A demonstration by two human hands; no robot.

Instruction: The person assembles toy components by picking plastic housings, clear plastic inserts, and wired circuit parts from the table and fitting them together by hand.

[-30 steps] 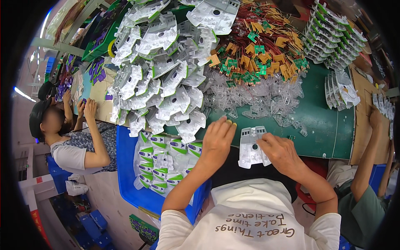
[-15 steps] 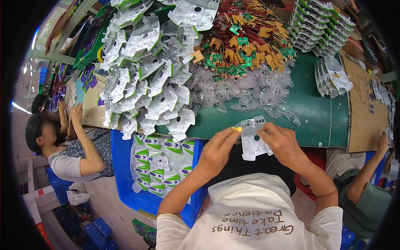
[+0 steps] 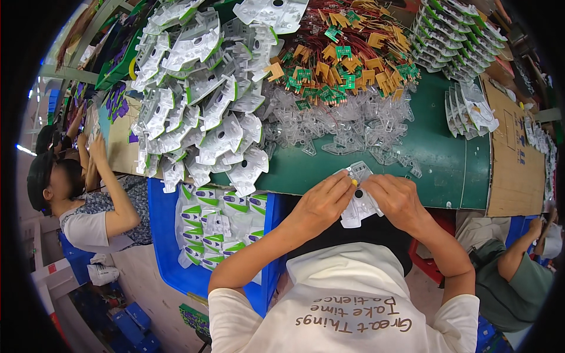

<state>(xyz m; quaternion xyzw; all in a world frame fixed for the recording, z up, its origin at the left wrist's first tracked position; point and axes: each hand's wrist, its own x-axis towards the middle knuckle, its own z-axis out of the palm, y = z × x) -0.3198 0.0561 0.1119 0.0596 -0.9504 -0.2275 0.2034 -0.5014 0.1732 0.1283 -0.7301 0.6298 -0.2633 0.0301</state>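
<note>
A white plastic housing (image 3: 356,213), with a dark round hole and small moulded posts, is held over the near edge of the green table. My right hand (image 3: 394,203) grips its right side with thumb and fingers. Against its upper left part, my left hand (image 3: 322,203) is closed in a pinch. A small yellow piece (image 3: 354,182) shows at those fingertips, touching or just above the housing; its exact kind is too small to make out. The fingers of both hands cover the upper part of the housing.
Left of my hands rises a pile of white-and-green housings (image 3: 220,138). Clear plastic parts (image 3: 335,120) and wired green circuit boards (image 3: 344,53) lie ahead. More housings (image 3: 453,41) are stacked far right. A blue bin (image 3: 168,253) stands below left; a co-worker (image 3: 109,200) sits beyond it.
My left hand has brought the yellow piece rightward from beside the housing onto its upper part. Both hands are now closer together. The view has shifted slightly.
</note>
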